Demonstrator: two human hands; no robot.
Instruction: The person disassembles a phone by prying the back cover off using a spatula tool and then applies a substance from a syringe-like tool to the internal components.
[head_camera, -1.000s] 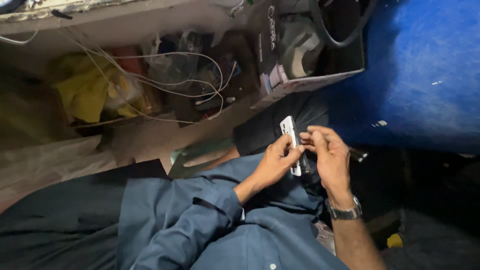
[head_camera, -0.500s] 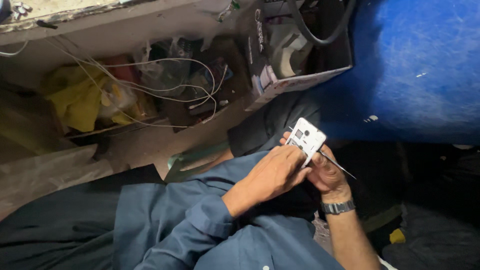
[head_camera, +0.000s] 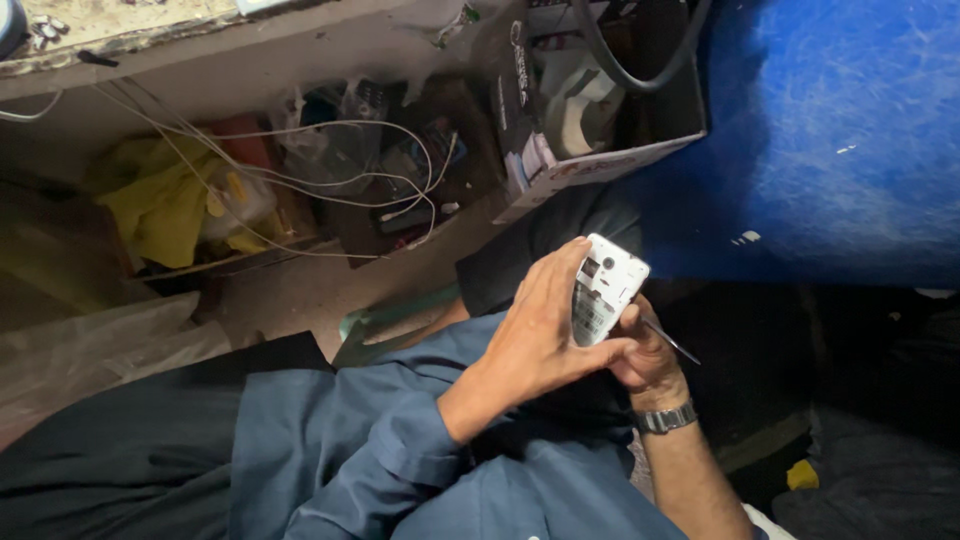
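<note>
Over the lap, the left hand (head_camera: 535, 335) wraps its grip around a white phone body (head_camera: 605, 290) with its back cover already off, while the right hand (head_camera: 645, 360) beneath pinches a thin metal tool (head_camera: 672, 342), inner parts not yet removed.

Dim cluttered shelf (head_camera: 300, 60), blue barrel (head_camera: 830, 130)

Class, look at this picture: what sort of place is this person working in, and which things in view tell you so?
Probably a small electronics repair spot: the left hand holds an opened white phone, white cables trail over a cluttered shelf, and a cardboard box holds parts.
</note>
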